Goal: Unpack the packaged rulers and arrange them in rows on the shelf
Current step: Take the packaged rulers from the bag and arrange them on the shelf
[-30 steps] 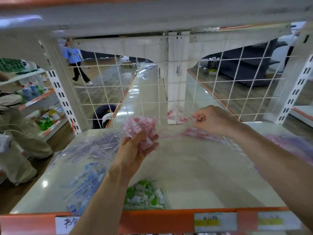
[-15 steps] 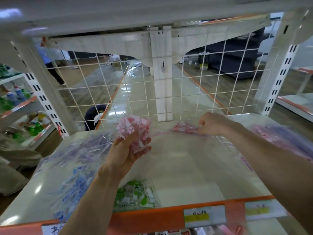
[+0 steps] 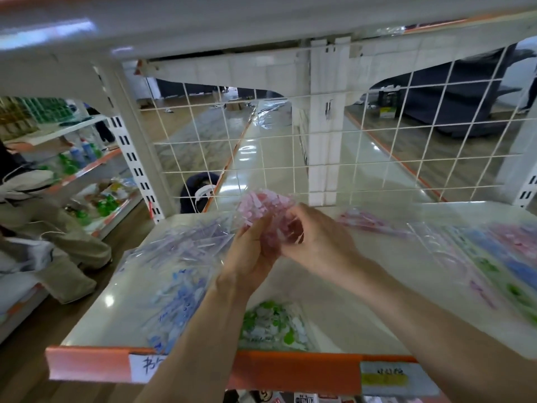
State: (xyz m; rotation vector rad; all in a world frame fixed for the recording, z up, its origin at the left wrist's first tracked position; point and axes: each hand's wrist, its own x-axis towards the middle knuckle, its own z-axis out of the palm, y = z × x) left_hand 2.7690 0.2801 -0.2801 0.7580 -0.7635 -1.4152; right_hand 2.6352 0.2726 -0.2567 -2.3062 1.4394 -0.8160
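My left grip (image 3: 250,257) is wrapped round a bundle of pink plastic rulers in clear film (image 3: 266,212). It holds the bundle in the air above the middle of the white metal shelf with the orange front strip (image 3: 343,324). My right grip (image 3: 319,242) meets the bundle from the other side, fingertips pinching at its near face. I cannot tell whether they have film or a ruler.

I judge the load light and the film slick and crackly. The rulers look thin, stiff along their length yet bendable, so a hard squeeze mid-bundle could bow them. I would hold the bundle's body with the left and pinch one ruler by its end at the film's open mouth with the right.

The count:
- One pink bundle in hand.
- One green-and-white bundle in film (image 3: 273,327) at the front edge.
- One clear bag of lilac and blue rulers (image 3: 180,257) on the left.
- One clear bag of mixed-colour packs (image 3: 494,257) on the right.
- Some loose pink rulers at the back (image 3: 366,221), too blurred to count.
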